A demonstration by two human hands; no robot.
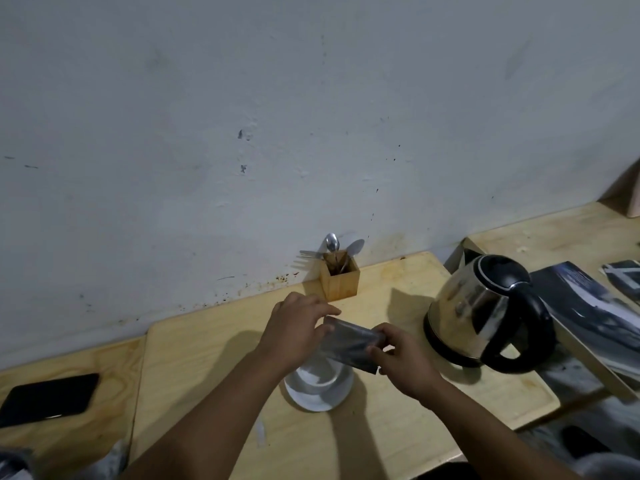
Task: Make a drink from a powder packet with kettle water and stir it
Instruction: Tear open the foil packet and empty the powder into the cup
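Head view shows the task at an early stage: both hands hold the dark packet (pixel 349 346) over a white cup (pixel 320 382) that stands on the wooden surface (pixel 207 358). The left hand (pixel 298 327) pinches the packet's far end in a closed grip, and the right hand (pixel 401 358) clamps the near end between thumb and fingers, so it looks as if the packet is being torn open or tipped; which of the two I cannot tell. Pouring and stirring seem still to come, since the kettle (pixel 485 306) sits on its base to the right, untouched, and the spoons (pixel 332 244) stand in the wooden holder (pixel 339 278) by the wall. Motion blur smears the packet, so any tear or print is unreadable. Most of the cup's inside is hidden by the hands and packet, so powder or water cannot be confirmed.
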